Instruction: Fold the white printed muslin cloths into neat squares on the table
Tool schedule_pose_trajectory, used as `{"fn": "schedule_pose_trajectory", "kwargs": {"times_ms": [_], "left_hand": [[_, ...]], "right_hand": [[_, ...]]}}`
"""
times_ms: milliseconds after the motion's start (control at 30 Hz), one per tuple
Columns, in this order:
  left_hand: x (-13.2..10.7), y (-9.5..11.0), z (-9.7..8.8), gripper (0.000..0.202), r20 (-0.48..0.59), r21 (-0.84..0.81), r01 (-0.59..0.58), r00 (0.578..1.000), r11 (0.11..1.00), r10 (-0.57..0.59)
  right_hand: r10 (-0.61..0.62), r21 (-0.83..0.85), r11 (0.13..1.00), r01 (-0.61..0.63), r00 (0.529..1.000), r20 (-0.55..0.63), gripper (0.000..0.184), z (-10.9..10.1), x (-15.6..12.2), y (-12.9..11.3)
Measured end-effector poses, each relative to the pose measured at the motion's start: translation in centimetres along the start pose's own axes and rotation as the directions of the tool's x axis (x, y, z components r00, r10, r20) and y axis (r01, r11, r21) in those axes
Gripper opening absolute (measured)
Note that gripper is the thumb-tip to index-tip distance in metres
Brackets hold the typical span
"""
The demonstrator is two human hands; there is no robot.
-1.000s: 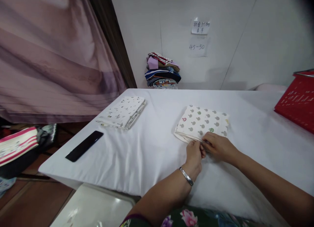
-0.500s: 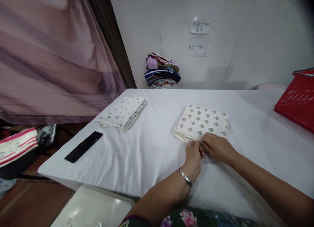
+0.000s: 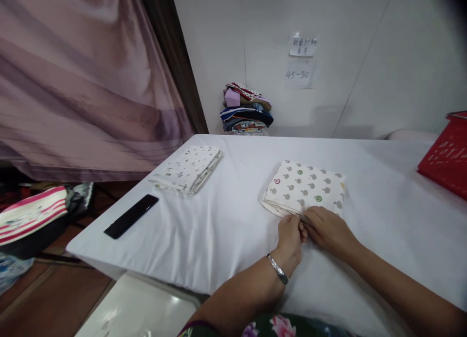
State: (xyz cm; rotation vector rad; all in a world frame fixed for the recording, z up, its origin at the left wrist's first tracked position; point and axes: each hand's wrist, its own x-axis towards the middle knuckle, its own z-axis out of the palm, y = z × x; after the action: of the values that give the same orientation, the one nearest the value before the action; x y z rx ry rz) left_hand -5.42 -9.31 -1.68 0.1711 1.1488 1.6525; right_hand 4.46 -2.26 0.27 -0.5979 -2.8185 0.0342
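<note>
A folded cream cloth with grey, green and red mushroom prints (image 3: 304,187) lies on the white table (image 3: 226,220), right of centre. My left hand (image 3: 290,237), with a silver bracelet at the wrist, pinches the cloth's near edge with closed fingers. My right hand (image 3: 328,227) sits right beside it, fingers curled on the same near edge. The two hands touch each other.
A second folded cloth with small prints (image 3: 189,168) lies at the table's left. A black phone (image 3: 131,216) rests near the left front corner. A red basket (image 3: 447,154) stands at the right edge. A pile of folded clothes (image 3: 246,108) sits by the wall; a mauve curtain (image 3: 83,84) hangs left.
Both hands stay on the cloth's near edge with only slight finger movement. The view has shifted a little, so everything sits slightly lower and to the right.
</note>
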Motion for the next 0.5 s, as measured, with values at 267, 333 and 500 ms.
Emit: {"fn": "schedule_pose_trajectory", "kwargs": {"times_ms": [267,333,500], "left_hand": [[-1.2,2.2,-1.7,0.021,0.091,0.189,0.044,0.994,0.981,-0.062],[-1.3,3.4,-2.9,0.015,0.115,0.326,-0.052,0.993,0.944,0.015],[-0.5,7.3,-6.1,0.027,0.408,0.774,-0.58,0.764,0.255,0.499]], "right_hand": [[-0.032,-0.043,0.999,0.027,0.991,-0.129,0.023,1.9,-0.7,0.5],[-0.036,-0.029,0.999,0.032,0.989,-0.146,0.023,1.9,-0.8,0.5],[-0.038,0.031,0.998,0.046,0.972,-0.233,0.026,2.2,-0.9,0.5]]}}
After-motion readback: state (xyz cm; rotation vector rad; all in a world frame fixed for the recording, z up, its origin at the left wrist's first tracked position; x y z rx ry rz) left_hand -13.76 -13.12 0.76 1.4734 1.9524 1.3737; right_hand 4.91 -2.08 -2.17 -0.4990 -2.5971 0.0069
